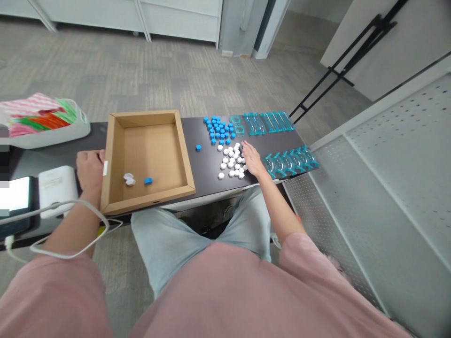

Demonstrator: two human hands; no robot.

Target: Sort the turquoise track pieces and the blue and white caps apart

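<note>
My right hand (252, 159) lies with fingers stretched out at the right edge of a spread of small white hexagonal pieces (230, 164), touching or almost touching them. Above these is a cluster of blue hexagonal pieces (217, 130), with one blue piece (198, 148) lying apart. My left hand (90, 170) is curled closed on the table against the outer left wall of a shallow cardboard box (186, 155); its fingertips are mostly hidden. Inside the box lie a blue piece (148, 181) and a few white pieces (129, 179).
Teal-ended clear strips stand in rows at the back right (278, 123) and front right (291, 161). Teal square frames (237, 125) lie beside the blue cluster. Leftward are a white bin (52, 135) of colourful packets, a white power block (58, 188) and a white cable (88, 206).
</note>
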